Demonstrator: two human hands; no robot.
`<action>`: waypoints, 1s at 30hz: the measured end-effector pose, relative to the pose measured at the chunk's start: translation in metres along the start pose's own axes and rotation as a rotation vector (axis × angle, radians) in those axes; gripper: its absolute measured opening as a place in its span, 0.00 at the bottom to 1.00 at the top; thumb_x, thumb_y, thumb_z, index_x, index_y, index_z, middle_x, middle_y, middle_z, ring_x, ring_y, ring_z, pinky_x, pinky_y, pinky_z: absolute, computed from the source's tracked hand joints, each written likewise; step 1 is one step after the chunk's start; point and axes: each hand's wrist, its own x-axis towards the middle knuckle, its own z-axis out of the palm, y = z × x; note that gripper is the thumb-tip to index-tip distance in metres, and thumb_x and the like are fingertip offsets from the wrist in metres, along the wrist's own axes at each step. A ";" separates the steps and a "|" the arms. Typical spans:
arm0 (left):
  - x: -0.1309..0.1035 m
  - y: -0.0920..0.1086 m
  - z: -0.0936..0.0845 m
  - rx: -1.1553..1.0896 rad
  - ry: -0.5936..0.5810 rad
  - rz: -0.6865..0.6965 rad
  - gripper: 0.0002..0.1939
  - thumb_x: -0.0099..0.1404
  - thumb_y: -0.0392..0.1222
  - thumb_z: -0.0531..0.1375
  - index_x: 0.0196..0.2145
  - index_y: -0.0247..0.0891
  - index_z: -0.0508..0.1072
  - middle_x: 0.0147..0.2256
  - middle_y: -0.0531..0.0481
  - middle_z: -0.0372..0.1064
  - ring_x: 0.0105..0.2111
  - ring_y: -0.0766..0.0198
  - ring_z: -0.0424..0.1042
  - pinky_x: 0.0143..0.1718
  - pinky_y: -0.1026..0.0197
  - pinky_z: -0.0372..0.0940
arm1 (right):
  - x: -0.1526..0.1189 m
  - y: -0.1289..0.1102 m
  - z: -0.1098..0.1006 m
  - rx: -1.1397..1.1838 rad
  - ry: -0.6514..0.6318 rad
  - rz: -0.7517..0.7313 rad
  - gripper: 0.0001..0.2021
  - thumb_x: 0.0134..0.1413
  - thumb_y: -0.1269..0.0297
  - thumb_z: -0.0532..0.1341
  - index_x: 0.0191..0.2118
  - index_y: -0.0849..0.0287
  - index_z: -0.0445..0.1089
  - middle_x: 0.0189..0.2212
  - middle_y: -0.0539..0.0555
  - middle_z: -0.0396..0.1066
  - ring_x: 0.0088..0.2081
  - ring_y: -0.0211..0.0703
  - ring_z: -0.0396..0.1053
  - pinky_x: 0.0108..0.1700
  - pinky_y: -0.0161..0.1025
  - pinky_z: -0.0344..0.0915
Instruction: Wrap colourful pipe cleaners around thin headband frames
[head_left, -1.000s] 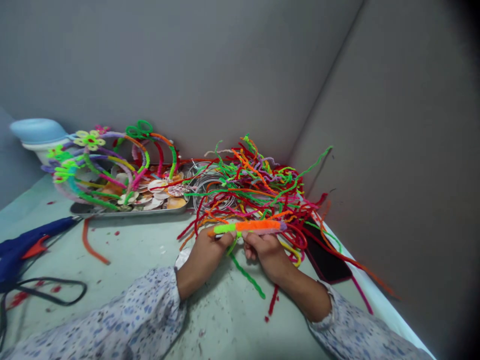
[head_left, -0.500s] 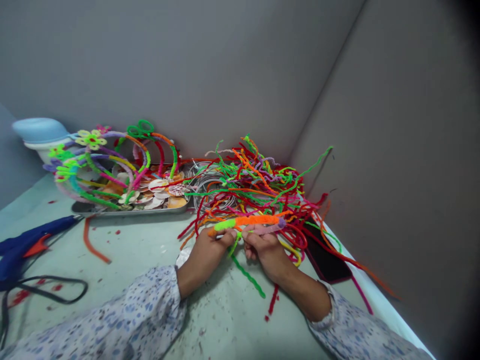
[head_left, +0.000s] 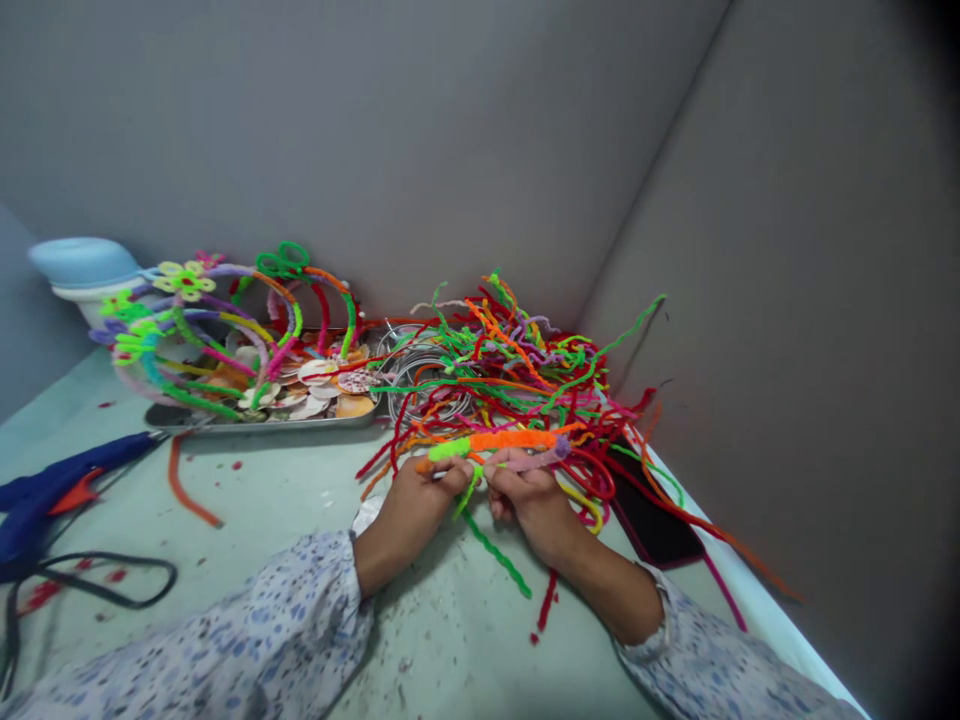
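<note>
A headband wrapped in fuzzy orange, lime green and purple stems (head_left: 514,440) is held between both hands in the middle. My left hand (head_left: 412,510) is closed on its left part, thumb and fingers pinched near a lime green stem end (head_left: 466,496). My right hand (head_left: 536,505) pinches the pale purple part close to the left fingertips. Just beyond the hands spreads a big tangled pile of coloured fuzzy stems (head_left: 525,350). Below the fingers, a dark green stem (head_left: 499,555) slants across the table.
At the left, finished flowered headbands (head_left: 225,315) stand over a metal tray (head_left: 300,425) of shells. A blue glue gun (head_left: 67,470) with a dark cord (head_left: 105,595) lies in front. A blue-lidded container (head_left: 86,270) stands behind; a dark phone (head_left: 656,520) lies right.
</note>
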 end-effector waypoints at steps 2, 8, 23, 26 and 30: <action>-0.001 0.003 0.001 -0.008 0.003 -0.010 0.11 0.56 0.42 0.54 0.19 0.37 0.65 0.18 0.57 0.55 0.21 0.68 0.53 0.23 0.65 0.49 | 0.000 0.000 0.000 0.005 0.005 0.008 0.05 0.49 0.64 0.55 0.26 0.58 0.64 0.13 0.44 0.62 0.16 0.34 0.58 0.21 0.31 0.55; -0.002 0.004 0.001 0.002 0.000 0.010 0.12 0.57 0.42 0.55 0.18 0.37 0.64 0.17 0.57 0.54 0.20 0.68 0.53 0.23 0.65 0.49 | 0.001 0.003 -0.001 0.008 0.006 -0.005 0.04 0.48 0.66 0.55 0.26 0.58 0.64 0.13 0.44 0.62 0.16 0.34 0.59 0.21 0.31 0.55; 0.000 -0.001 -0.001 0.003 -0.060 0.064 0.12 0.60 0.41 0.53 0.21 0.35 0.66 0.20 0.56 0.55 0.23 0.68 0.53 0.26 0.65 0.50 | 0.000 0.004 -0.002 -0.019 -0.024 -0.057 0.03 0.48 0.69 0.53 0.27 0.58 0.63 0.15 0.44 0.62 0.18 0.34 0.59 0.24 0.32 0.56; -0.001 0.000 0.000 -0.036 -0.064 0.049 0.13 0.60 0.40 0.53 0.19 0.36 0.61 0.19 0.57 0.53 0.22 0.69 0.52 0.25 0.65 0.49 | 0.001 0.005 -0.002 -0.012 -0.016 -0.041 0.04 0.48 0.68 0.53 0.27 0.58 0.63 0.14 0.44 0.61 0.17 0.34 0.59 0.22 0.31 0.56; -0.001 0.001 0.000 -0.061 -0.071 0.052 0.16 0.61 0.41 0.53 0.18 0.37 0.57 0.19 0.58 0.50 0.21 0.69 0.50 0.24 0.65 0.47 | 0.002 0.007 -0.001 0.014 -0.002 -0.045 0.03 0.47 0.69 0.53 0.26 0.57 0.62 0.14 0.43 0.61 0.17 0.33 0.59 0.22 0.31 0.55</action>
